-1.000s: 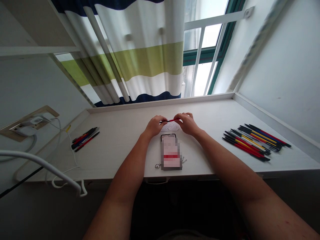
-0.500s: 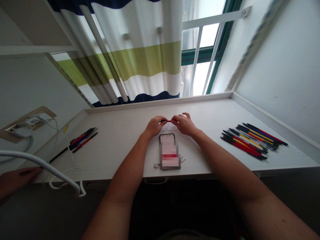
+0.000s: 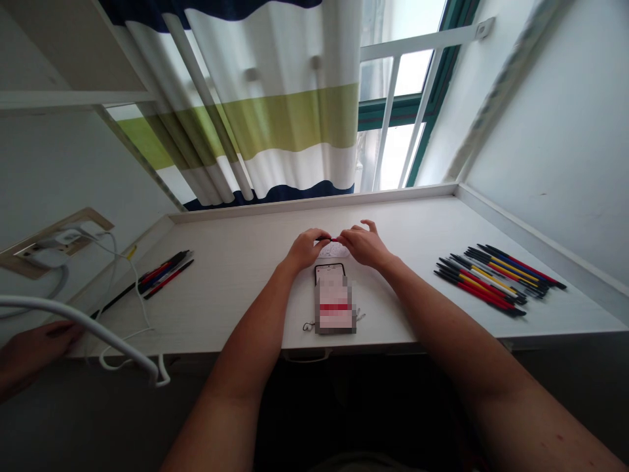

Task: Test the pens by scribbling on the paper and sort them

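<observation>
Between my two hands a slim pen (image 3: 335,240), red on the right and dark on the left, lies level. My left hand (image 3: 305,248) pinches its dark end. The fingers of my right hand (image 3: 362,245) are closed on its red part, with one finger raised. Most of the pen is hidden by my fingers. Just below it lies a white paper (image 3: 334,250) with scribbles. A phone (image 3: 334,301), its screen blurred out, rests nearer to me, between my forearms.
Several red, yellow, white, blue and black pens (image 3: 491,278) lie in rows at the right. A smaller bunch of pens (image 3: 164,272) is at the left. Another person's hand (image 3: 42,351) touches the desk's left edge, near a white curved bar (image 3: 98,324) and cables.
My hands stay in nearly the same place, and slightly less of the pen's red part shows between them. The other person's hand at the left has shifted a little.
</observation>
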Demonstrator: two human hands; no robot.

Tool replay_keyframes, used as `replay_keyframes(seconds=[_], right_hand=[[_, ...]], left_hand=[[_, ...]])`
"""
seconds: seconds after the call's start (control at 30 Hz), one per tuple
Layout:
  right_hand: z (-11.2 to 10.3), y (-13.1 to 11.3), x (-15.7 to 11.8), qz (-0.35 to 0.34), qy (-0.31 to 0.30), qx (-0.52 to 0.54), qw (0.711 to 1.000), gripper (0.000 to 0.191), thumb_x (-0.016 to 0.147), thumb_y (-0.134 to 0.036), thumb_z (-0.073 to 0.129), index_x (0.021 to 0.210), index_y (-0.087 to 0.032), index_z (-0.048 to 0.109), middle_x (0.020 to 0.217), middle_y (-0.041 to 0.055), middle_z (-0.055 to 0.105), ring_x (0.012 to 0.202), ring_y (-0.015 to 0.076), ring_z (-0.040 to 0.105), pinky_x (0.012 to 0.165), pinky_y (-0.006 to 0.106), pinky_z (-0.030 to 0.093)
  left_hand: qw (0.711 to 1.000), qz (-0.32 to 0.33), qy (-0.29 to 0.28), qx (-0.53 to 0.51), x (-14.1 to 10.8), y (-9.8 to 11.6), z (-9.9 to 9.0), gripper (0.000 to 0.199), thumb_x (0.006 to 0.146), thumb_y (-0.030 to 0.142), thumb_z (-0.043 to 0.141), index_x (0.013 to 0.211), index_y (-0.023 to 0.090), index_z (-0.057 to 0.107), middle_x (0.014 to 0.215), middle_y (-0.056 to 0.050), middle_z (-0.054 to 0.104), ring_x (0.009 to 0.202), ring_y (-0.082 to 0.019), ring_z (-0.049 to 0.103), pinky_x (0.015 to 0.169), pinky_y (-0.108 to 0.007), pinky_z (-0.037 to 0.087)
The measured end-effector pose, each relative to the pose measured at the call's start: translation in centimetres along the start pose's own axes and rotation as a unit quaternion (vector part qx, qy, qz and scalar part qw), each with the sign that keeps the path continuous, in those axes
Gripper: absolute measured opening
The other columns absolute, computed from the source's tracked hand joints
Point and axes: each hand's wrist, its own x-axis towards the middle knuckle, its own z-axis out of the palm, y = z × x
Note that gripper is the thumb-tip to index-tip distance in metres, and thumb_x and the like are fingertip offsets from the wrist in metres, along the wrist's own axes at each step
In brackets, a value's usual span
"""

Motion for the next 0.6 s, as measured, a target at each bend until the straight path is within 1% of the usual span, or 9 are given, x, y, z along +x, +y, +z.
replay_keyframes(seconds=[0.13, 0.23, 0.33, 0.43, 0.47, 0.53, 0.6], right_hand=[[-0.09, 0.0, 0.0, -0.005, -0.002, 0.0, 1.0, 0.03, 0.106, -0.044, 0.043, 0.098, -0.026, 0.065, 0.099, 0.0083, 0.077, 0.098, 0.0287, 0.069, 0.114, 0.054, 0.021], [-0.18, -0.09, -0.02, -0.002, -0.018, -0.013, 1.0, 0.035, 0.108, -0.042, 0.038, 0.094, -0.026, 0.065, 0.093, 0.008, 0.077, 0.095, 0.0286, 0.069, 0.113, 0.055, 0.022], [-0.36, -0.16, -0.04, -0.003, -0.011, -0.011, 1.0, 0.031, 0.107, -0.044, 0.043, 0.098, -0.025, 0.066, 0.1, 0.0087, 0.077, 0.096, 0.0281, 0.069, 0.111, 0.053, 0.025], [-0.55, -0.11, -0.08, 0.004, -0.027, -0.016, 0.999, 0.036, 0.108, -0.04, 0.039, 0.091, -0.024, 0.066, 0.092, 0.0086, 0.077, 0.094, 0.028, 0.07, 0.109, 0.051, 0.026], [-0.61, -0.08, -0.09, 0.005, -0.031, -0.013, 0.999, 0.037, 0.108, -0.041, 0.038, 0.092, -0.024, 0.067, 0.094, 0.0087, 0.078, 0.094, 0.0278, 0.07, 0.109, 0.051, 0.027], [-0.73, -0.05, -0.1, -0.002, -0.025, -0.007, 1.0, 0.032, 0.108, -0.042, 0.042, 0.099, -0.024, 0.067, 0.101, 0.0089, 0.078, 0.094, 0.0268, 0.071, 0.108, 0.049, 0.028], [-0.83, -0.07, -0.08, -0.003, -0.028, -0.017, 0.999, 0.033, 0.108, -0.041, 0.041, 0.1, -0.023, 0.067, 0.099, 0.0087, 0.078, 0.092, 0.0254, 0.071, 0.109, 0.048, 0.028]], left_hand=[[1.0, 0.005, -0.001, -0.008, 0.02, -0.04, 0.04, 0.015, 0.093, 0.023, 0.064, 0.103, 0.021, 0.076, 0.107, -0.007, 0.077, 0.102, -0.022, 0.07, 0.098, -0.039, 0.055], [1.0, 0.006, -0.003, -0.01, 0.05, -0.09, 0.06, 0.015, 0.093, 0.024, 0.065, 0.103, 0.021, 0.076, 0.107, -0.007, 0.078, 0.101, -0.022, 0.07, 0.098, -0.039, 0.055], [1.0, 0.005, -0.004, -0.014, 0.03, -0.04, 0.0, 0.016, 0.093, 0.024, 0.064, 0.103, 0.021, 0.076, 0.107, -0.006, 0.078, 0.1, -0.022, 0.07, 0.097, -0.039, 0.056], [1.0, 0.01, -0.002, -0.016, 0.02, 0.03, -0.13, 0.016, 0.092, 0.022, 0.064, 0.102, 0.02, 0.076, 0.106, -0.007, 0.078, 0.1, -0.022, 0.07, 0.096, -0.039, 0.056], [1.0, 0.01, -0.002, -0.017, 0.02, 0.04, -0.17, 0.016, 0.092, 0.022, 0.065, 0.102, 0.02, 0.076, 0.106, -0.007, 0.078, 0.1, -0.022, 0.07, 0.096, -0.039, 0.056], [1.0, 0.007, -0.004, -0.021, 0.02, 0.03, -0.22, 0.016, 0.092, 0.023, 0.065, 0.103, 0.02, 0.076, 0.107, -0.007, 0.078, 0.1, -0.022, 0.07, 0.096, -0.039, 0.056], [1.0, 0.008, -0.001, -0.027, 0.03, 0.0, -0.22, 0.016, 0.092, 0.022, 0.065, 0.103, 0.02, 0.077, 0.106, -0.007, 0.078, 0.099, -0.022, 0.07, 0.095, -0.039, 0.056]])
